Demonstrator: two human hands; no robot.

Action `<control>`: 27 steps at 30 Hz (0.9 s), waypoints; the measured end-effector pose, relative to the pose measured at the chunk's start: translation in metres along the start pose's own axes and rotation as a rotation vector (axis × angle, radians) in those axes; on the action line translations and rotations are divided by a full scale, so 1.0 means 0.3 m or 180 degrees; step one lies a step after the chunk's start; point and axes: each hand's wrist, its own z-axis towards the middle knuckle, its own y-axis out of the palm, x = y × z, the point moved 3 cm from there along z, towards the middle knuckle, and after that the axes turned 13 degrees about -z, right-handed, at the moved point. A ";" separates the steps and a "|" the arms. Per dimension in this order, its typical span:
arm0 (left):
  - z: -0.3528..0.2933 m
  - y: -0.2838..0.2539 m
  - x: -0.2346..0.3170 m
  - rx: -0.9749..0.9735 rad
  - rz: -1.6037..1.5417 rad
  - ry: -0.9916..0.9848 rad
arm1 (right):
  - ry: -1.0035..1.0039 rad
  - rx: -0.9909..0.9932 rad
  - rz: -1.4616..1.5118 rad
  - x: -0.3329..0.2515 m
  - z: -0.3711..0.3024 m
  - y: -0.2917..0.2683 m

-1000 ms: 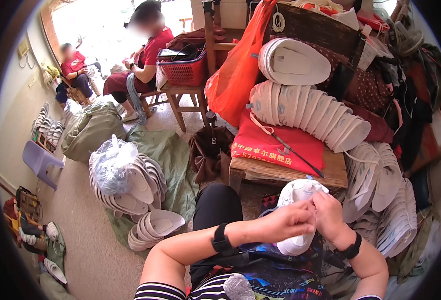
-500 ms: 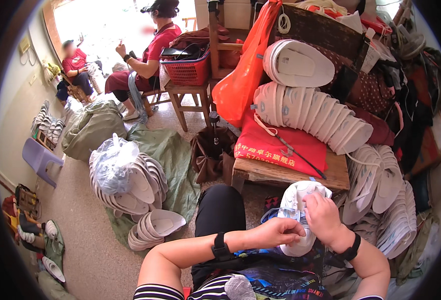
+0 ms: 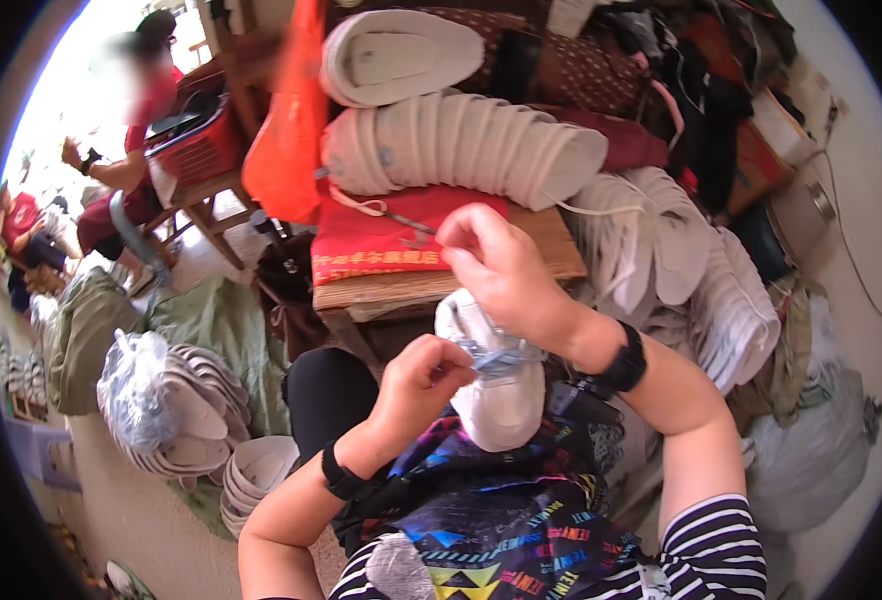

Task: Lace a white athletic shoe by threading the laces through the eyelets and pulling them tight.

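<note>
A white shoe (image 3: 501, 410) rests in my lap, its wider end toward me, with a blue lace-like strip (image 3: 501, 358) across its middle. Beside the shoe, my left hand (image 3: 416, 390) is closed, thumb and forefinger pinched at the strip's left end. Raised above the shoe's far end, my right hand (image 3: 506, 275) has its fingers curled into a pinch. Whatever it holds is too small or hidden to make out. Its fingertips overlap a thin dark tool (image 3: 406, 220) with a pale loop, lying on a red bag (image 3: 371, 250); contact cannot be told.
A wooden stool (image 3: 441, 290) ahead bears the red bag and a row of nested white shoe uppers (image 3: 451, 145). More uppers (image 3: 701, 290) hang at its right. Stacked uppers (image 3: 211, 400) under clear plastic (image 3: 136, 390) stand at left. Two other people (image 3: 146, 150) sit at far left.
The view has swung right. My right hand has left the shoe and risen toward the stool. The left hand has shifted to the shoe's left side, and the blue strip now lies across the shoe.
</note>
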 end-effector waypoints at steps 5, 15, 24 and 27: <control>0.091 0.071 0.058 0.0094 0.1589 0.0938 | -0.0016 0.0401 0.0531 -0.114 0.089 -0.067; 0.128 0.111 0.041 0.0203 0.2424 0.0973 | -0.0008 0.0307 0.0144 -0.016 0.014 -0.192; 0.156 0.095 0.001 -0.0123 0.1414 0.0086 | -0.0988 -0.0488 -0.1964 0.121 -0.267 -0.140; 0.153 0.118 0.042 -0.0116 0.2011 0.0676 | -0.1124 -0.0480 -0.2142 0.125 -0.332 -0.112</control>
